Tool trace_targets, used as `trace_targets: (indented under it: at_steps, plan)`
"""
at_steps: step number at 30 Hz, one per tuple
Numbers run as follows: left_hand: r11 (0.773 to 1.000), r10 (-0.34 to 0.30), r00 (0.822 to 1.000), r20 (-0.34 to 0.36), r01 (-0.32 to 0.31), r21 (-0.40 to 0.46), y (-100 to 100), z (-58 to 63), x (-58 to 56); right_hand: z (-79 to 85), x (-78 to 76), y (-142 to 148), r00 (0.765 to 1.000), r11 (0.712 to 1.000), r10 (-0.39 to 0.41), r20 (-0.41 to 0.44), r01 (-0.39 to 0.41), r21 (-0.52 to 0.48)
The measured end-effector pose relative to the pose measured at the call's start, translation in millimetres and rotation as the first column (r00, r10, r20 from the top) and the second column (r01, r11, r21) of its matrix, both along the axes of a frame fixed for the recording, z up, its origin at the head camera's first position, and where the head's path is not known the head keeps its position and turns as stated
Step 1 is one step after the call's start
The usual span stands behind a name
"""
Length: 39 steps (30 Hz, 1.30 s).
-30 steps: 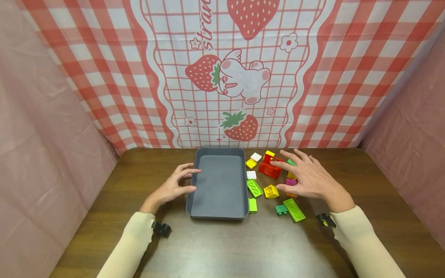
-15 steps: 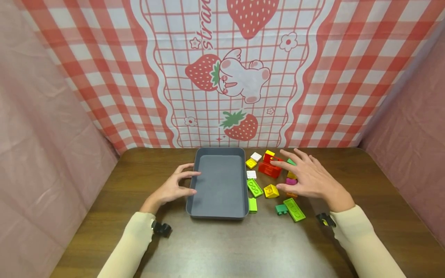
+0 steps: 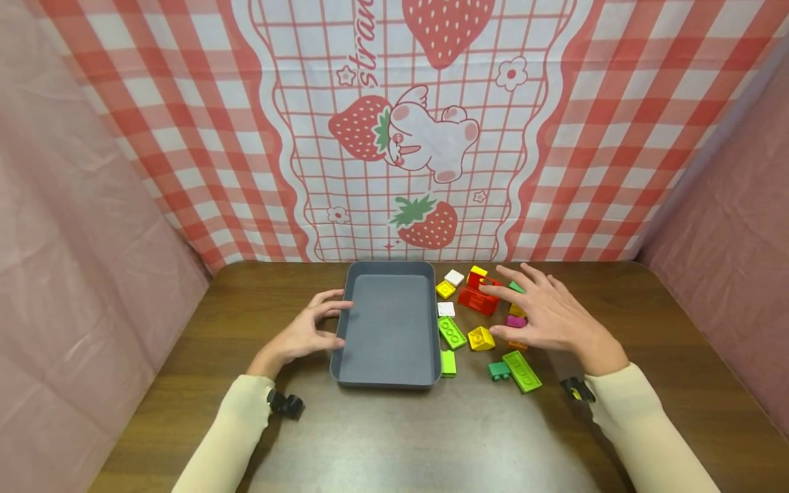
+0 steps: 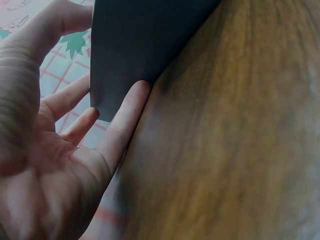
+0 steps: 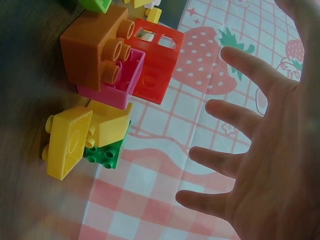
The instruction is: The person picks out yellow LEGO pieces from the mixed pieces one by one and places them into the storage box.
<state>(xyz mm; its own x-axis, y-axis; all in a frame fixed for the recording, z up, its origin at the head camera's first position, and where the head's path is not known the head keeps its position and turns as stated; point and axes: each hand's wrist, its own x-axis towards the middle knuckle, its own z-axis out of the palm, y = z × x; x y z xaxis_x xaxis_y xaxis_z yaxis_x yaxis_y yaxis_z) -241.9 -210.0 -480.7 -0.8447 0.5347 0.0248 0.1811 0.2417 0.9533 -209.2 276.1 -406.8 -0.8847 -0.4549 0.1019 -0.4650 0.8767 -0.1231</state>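
My left hand (image 3: pixel 302 333) is at the left side of a dark grey rectangular tray (image 3: pixel 394 381), fingers spread and gently bent. Its thumb and index fingertips reach over the rim; in the left wrist view one finger (image 4: pixel 131 107) lies along the tray's outer wall. Over the toy bricks my right hand (image 3: pixel 555 318) hovers with fingers spread, holding nothing. Beneath and beside it are a red window brick (image 3: pixel 477 301), a yellow brick (image 3: pixel 481 338), a magenta brick (image 5: pixel 112 92) and an orange brick (image 5: pixel 82 50). The hand hides part of that cluster.
Along the tray's right side lie white bricks (image 3: pixel 454 278), a small yellow brick (image 3: pixel 446 289) and lime bricks (image 3: pixel 453 333). Nearer are a teal brick (image 3: pixel 498 371) and a long green brick (image 3: pixel 522 372). A checked strawberry cloth (image 3: pixel 425 137) hangs behind the wooden table (image 3: pixel 394 445).
The left hand's fingertips have drawn back slightly to the left over the tray's rim. The right hand, tray and bricks stay where they were.
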Motion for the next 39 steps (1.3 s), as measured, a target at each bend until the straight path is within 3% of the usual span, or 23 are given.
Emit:
trace_targets:
  at_steps: [18, 39]
  plan:
    - [0.994, -0.073, 0.997, 0.021, 0.07, 0.088, -6.9, -1.9, -3.7, 1.3, -0.2, 0.2, 1.0, 1.0, 0.004, -0.008, -0.004, -0.001]
    - [0.997, -0.059, 0.998, -0.007, 0.06, 0.046, -6.5, -2.0, -2.8, 2.2, -0.2, 2.5, 0.999, 1.0, -0.005, -0.038, 0.005, 0.021]
